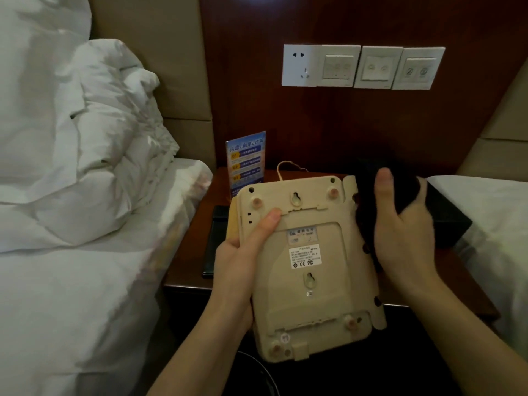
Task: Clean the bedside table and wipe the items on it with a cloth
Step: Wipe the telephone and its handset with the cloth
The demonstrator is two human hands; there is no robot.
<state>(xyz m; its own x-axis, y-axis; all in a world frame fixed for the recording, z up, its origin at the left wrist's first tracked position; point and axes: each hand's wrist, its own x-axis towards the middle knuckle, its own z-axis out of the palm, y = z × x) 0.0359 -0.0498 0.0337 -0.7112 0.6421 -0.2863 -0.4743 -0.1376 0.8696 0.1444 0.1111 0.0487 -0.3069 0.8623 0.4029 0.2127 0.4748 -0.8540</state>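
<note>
A dark wood wall panel (357, 21) rises behind a bedside table (197, 247) wedged between two beds, with a row of white switch plates and a socket (363, 67) mounted on it. The bed on the left (71, 281) carries a heap of crumpled white duvet (85, 138), and its mattress presses against the table's left edge; the white corner of the other bed (491, 212) lies against the right edge.

Over the front half of the table a beige telephone (308, 270) is held upside down, its underside with labels, rubber feet and keyhole slots facing the camera, and its near end juts out past the table's front edge. The left hand (243, 255) grips it along its left side, thumb laid across the underside and the fingers curled beneath. The right hand (405, 230) holds a dark cloth (405, 190) against the phone's right edge near the far corner, thumb upright on top of the cloth and fingers wrapped round it.

A thin cord (285, 167) loops from the phone's far end toward the table's back edge. A blue upright card (247, 164) stands at the back left corner, and a flat dark object (215, 241) lies along the left edge, partly hidden by the phone. A dark box (445, 221) sits at the right edge behind the right hand. Bare tabletop shows only in narrow strips at the left and right.
</note>
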